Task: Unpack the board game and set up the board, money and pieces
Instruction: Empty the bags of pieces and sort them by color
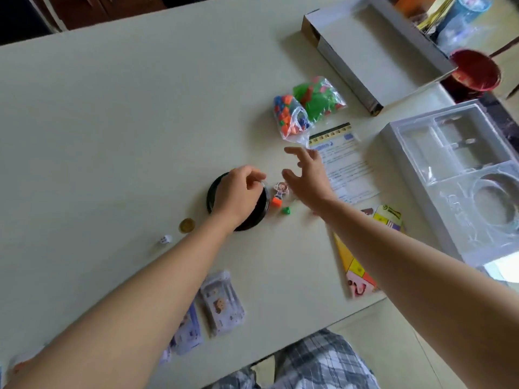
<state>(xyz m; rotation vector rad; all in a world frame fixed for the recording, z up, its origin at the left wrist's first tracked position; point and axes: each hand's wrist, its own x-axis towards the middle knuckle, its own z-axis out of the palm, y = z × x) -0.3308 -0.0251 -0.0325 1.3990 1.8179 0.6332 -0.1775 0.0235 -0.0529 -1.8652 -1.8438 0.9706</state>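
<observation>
My left hand [238, 192] hovers over a black round dish [254, 217], fingers curled, pinching what looks like a small clear wrapper [263, 183]. Just right of it a cardboard character pawn [280, 192] stands in an orange base, with a small green piece [286, 211] beside it. My right hand [306, 175] is open with spread fingers above the table, near the rule sheet [348, 167]. Two bags of coloured pieces [290, 116] and green pieces [320, 99] lie beyond it. The folded board [361, 265] lies under my right forearm. Money packs [222, 301] sit near the front edge.
A gold coin [186, 225] and a white die [165, 239] lie left of the dish. The box lid [365, 51] is at the back right, the clear plastic insert tray [463, 178] at the right edge, and a red bowl [474, 70] behind it.
</observation>
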